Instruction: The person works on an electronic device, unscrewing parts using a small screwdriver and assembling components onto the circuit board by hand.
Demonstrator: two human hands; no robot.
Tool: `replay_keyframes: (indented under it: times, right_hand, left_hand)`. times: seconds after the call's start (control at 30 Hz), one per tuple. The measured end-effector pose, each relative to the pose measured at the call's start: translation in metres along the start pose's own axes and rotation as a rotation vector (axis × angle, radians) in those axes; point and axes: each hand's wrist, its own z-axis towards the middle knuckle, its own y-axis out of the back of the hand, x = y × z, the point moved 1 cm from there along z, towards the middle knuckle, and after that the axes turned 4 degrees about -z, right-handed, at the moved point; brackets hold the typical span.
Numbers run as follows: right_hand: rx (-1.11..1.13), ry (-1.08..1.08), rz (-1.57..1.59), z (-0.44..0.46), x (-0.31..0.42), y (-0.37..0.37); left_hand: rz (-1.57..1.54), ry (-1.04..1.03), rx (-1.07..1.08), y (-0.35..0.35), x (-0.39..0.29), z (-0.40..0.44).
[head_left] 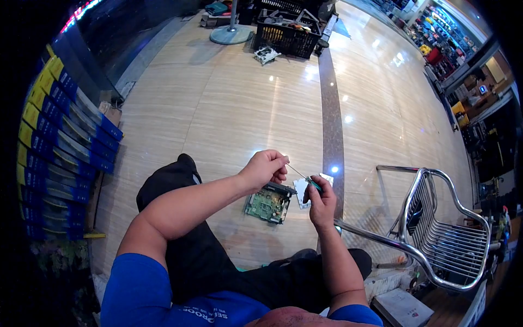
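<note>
My right hand (pixel 322 204) is closed round the green handle of a thin screwdriver (pixel 298 170), its shaft pointing up and to the left. At the shaft's far end, the fingertips of my left hand (pixel 265 169) are pinched together on the tip. Below the hands, a green circuit board (pixel 267 205) with a dark connector along its upper edge lies on the floor. A white plate-like part (pixel 300 191) lies just right of the board, partly hidden by my right hand and the screwdriver.
A chrome-framed chair (pixel 444 240) stands at the right. Shelved blue and yellow boxes (pixel 49 136) line the left side. A black crate (pixel 289 35) of parts sits on the tiled floor (pixel 239 103) ahead, near a round stand base (pixel 231 35) and a white part (pixel 266 54).
</note>
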Motion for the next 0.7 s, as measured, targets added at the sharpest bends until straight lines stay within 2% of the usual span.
replay_keyframes:
  times: [0.2,0.47,0.7]
  right_hand:
    - [-0.026,0.036,0.043,0.0003,-0.0021,-0.0025]
    - [-0.123,0.156,-0.269,-0.0014,-0.0031,0.0017]
    - [-0.112,0.163,-0.251,-0.0032,0.0026,0.0006]
  left_hand:
    - [-0.052,0.019,-0.007,-0.0012,-0.0025,-0.0014]
    - [-0.035,-0.001,-0.035,-0.0018,-0.0029,-0.0033]
    - [0.033,-0.025,-0.043,-0.0012,-0.0006,-0.0025]
